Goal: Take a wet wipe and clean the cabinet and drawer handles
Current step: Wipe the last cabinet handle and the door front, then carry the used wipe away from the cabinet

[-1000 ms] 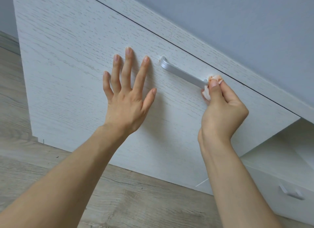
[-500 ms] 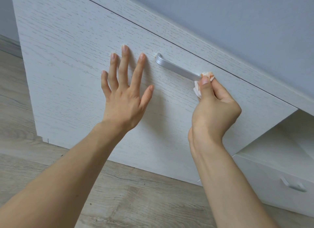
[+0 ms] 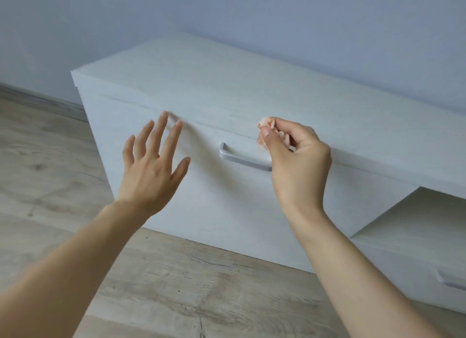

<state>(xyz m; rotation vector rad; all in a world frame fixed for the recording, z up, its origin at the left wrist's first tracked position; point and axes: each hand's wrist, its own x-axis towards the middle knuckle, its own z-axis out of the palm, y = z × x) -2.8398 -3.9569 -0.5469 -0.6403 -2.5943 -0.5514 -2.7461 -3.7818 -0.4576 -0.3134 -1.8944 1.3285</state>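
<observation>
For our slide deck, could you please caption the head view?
Right hand pinches a crumpled wipe above the cabinet handle; left hand open.

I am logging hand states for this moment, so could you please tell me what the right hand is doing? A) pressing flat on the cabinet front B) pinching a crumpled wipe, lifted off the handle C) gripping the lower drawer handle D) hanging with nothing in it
B: the right hand pinches the crumpled wipe at its fingertips, above the silver handle and not on it.
</observation>
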